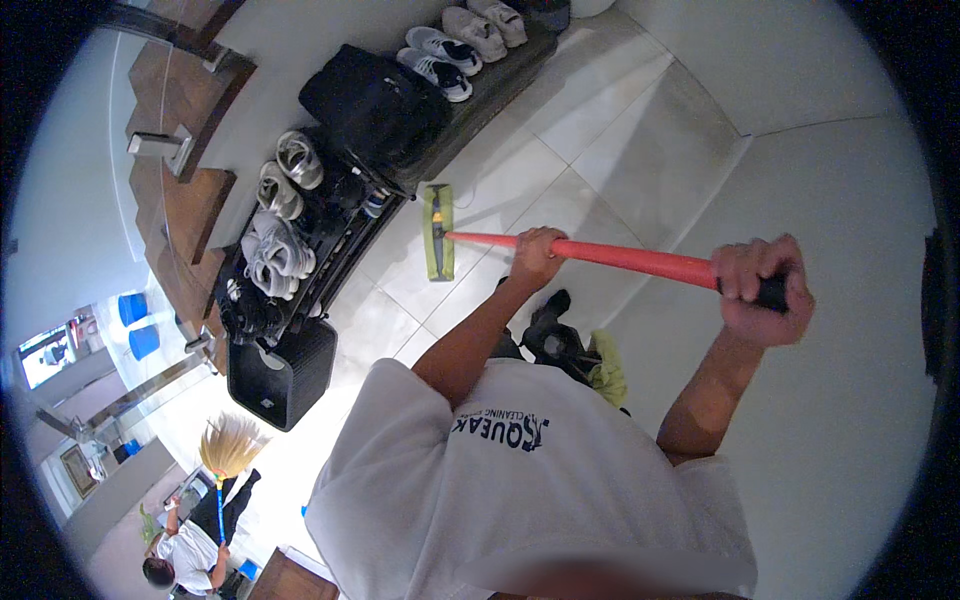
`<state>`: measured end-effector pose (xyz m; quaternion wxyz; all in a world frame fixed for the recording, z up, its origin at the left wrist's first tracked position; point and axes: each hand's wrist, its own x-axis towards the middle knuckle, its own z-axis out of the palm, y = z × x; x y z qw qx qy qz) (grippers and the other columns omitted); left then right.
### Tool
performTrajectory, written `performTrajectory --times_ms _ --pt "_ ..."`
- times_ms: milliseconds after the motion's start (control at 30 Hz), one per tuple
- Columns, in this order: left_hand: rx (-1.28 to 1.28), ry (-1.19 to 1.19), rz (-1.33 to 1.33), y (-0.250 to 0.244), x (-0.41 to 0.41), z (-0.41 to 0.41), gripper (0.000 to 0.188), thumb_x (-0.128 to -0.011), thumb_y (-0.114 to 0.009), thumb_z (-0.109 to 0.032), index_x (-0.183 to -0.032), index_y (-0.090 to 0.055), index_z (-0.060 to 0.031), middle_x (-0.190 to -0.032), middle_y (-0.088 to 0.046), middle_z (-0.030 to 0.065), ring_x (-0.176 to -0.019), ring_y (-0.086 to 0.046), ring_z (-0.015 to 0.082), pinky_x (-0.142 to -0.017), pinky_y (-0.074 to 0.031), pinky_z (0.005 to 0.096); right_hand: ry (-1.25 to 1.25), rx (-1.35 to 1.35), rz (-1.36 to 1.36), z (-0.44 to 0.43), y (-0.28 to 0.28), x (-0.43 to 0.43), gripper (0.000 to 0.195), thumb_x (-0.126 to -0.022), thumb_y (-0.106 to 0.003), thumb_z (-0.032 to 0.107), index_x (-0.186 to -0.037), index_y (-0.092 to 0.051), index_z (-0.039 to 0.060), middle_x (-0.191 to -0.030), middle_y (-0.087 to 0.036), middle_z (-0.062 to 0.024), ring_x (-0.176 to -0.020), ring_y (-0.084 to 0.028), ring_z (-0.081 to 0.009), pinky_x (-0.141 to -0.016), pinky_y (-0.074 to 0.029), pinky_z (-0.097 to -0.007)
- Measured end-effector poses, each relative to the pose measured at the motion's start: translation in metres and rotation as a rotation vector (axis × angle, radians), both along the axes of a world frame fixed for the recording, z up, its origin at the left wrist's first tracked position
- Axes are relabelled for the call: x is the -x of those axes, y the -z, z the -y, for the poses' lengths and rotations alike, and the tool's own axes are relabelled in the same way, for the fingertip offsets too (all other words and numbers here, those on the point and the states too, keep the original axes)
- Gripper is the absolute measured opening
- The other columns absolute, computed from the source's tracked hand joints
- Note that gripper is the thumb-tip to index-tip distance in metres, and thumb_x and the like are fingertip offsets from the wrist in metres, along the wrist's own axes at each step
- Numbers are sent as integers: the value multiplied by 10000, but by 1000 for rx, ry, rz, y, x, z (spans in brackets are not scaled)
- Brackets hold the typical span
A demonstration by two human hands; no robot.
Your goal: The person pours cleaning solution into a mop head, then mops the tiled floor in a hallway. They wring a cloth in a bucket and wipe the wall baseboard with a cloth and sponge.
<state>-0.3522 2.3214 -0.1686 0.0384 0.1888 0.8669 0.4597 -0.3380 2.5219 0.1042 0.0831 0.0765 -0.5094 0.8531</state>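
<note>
A flat mop with a red pole (637, 259) is in both my hands. My left hand (536, 259) grips the pole partway down. My right hand (761, 289) is wrapped around the black grip (774, 293) at its upper end. The mop head, with a yellow-green pad (448, 255), lies on the pale floor tiles (480, 195), close beside a low black shoe rack (345, 259). Below my arms, a black shoe (556, 304) and a yellow-green cloth (609, 367) show past my white shirt (525, 495).
Sneakers (281, 244) and a black bag (367, 97) rest along the rack and dark bench (517, 71). A black bin (300, 367) stands at the rack's end. Wooden stairs (180, 202) rise left; a wall (810, 225) borders the right. Lower left, another person (187, 551) holds a broom (221, 502).
</note>
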Motion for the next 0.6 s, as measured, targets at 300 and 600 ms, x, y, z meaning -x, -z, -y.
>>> performTrajectory --times_ms 300,600 --pt "133 96 98 26 -43 58 156 -659 -635 -197 -776 -602 -100 -785 -598 83 -769 -557 266 -687 -433 374 176 237 199 17 61 -42 196 -793 -451 249 -714 -404 76 -543 -412 -51 -505 -389 -161 -508 -333 -306" --pt "32 301 95 -72 -76 -85 268 -666 -630 -159 -925 -581 -109 -884 -602 82 -840 -554 289 -751 -435 382 385 -163 -212 -74 -53 -140 153 -820 -474 249 -775 -441 106 -621 -359 -10 -498 -337 -136 -486 -305 -313"
